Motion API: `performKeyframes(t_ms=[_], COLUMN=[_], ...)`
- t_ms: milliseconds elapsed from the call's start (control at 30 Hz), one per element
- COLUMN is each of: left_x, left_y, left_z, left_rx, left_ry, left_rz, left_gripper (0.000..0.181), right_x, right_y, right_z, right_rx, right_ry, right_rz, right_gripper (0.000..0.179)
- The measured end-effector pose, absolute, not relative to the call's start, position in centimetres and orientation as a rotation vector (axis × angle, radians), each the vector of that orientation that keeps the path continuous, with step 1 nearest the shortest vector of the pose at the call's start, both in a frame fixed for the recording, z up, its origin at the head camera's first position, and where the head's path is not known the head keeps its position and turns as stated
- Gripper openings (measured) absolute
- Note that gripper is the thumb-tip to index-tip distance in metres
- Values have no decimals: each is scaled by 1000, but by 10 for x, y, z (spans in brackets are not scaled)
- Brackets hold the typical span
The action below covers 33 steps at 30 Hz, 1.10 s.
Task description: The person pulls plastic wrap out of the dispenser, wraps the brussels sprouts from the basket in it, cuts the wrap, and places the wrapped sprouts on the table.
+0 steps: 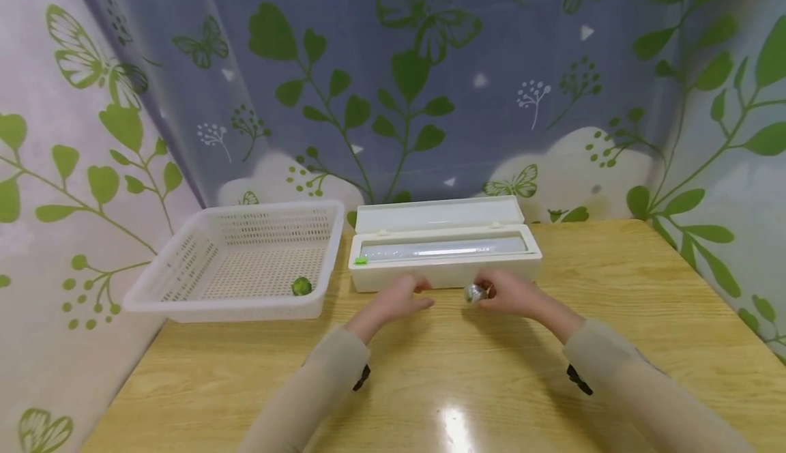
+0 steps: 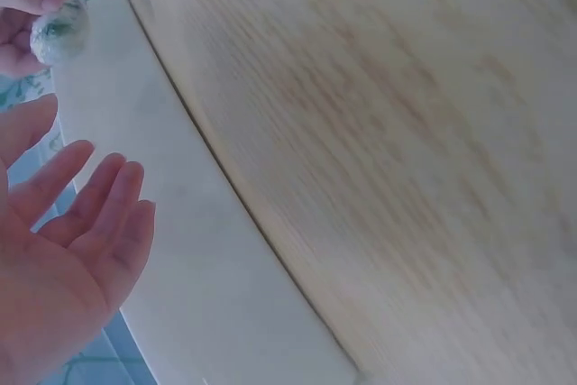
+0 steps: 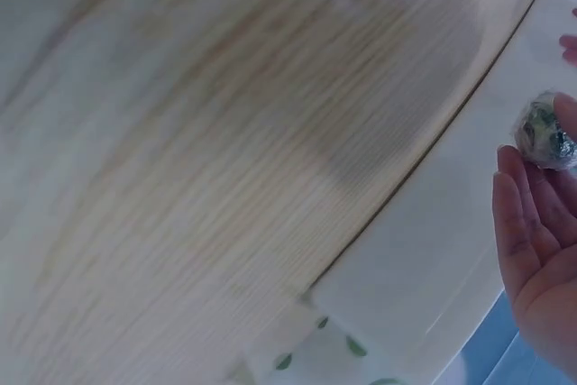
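My right hand [image 1: 507, 293] pinches a small round film-wrapped ball [image 1: 475, 293] between thumb and fingers, in front of the white box. Green shows through the crinkled clear wrap of this ball [image 3: 544, 130] in the right wrist view. Facing it, my left hand [image 1: 402, 297] holds nothing; its fingers are spread and loosely bent, as the left hand [image 2: 77, 232] shows from the palm side in the left wrist view. Behind both hands, the long white wrap box [image 1: 393, 277] has its lid [image 1: 439, 214] raised and a roll of clear film [image 1: 442, 248] inside.
At the left stands a white perforated basket [image 1: 227, 310], with one small green leafy ball [image 1: 301, 286] near its front right corner. A green slider [image 1: 361, 260] sits at the box's left end. The wooden table [image 1: 614, 282] meets a patterned curtain [image 1: 368, 64] at the back.
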State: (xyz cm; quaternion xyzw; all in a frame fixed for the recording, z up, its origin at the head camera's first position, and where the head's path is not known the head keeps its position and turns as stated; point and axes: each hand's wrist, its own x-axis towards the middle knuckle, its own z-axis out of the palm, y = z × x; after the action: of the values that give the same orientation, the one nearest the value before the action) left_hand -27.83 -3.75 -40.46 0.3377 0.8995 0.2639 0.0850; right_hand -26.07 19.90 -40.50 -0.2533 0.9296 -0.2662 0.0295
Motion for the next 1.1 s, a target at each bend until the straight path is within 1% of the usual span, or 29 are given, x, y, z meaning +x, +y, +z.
performKeyframes(t_ms=[333,500,800,1100], left_x=[-276,-273,-265,-262], left_y=[-51,-61,-80,-87], left_z=[-405,-403,-397,-400], left_rx=[1007,1016,961,934], left_ry=[2743,2760,2870,2893], left_rz=[787,793,708,695], left_gripper=[29,28,28,29], right_x=[-256,-254,-248,-254], right_y=[231,255,302,327], right_z=[-405,-405,-400,-404], right_rx=[-704,-643,-506,-398], right_ry=[2885,2908,2972,2994], right_rz=[-873,-865,-749,-713], right_gripper=[20,19,27,33])
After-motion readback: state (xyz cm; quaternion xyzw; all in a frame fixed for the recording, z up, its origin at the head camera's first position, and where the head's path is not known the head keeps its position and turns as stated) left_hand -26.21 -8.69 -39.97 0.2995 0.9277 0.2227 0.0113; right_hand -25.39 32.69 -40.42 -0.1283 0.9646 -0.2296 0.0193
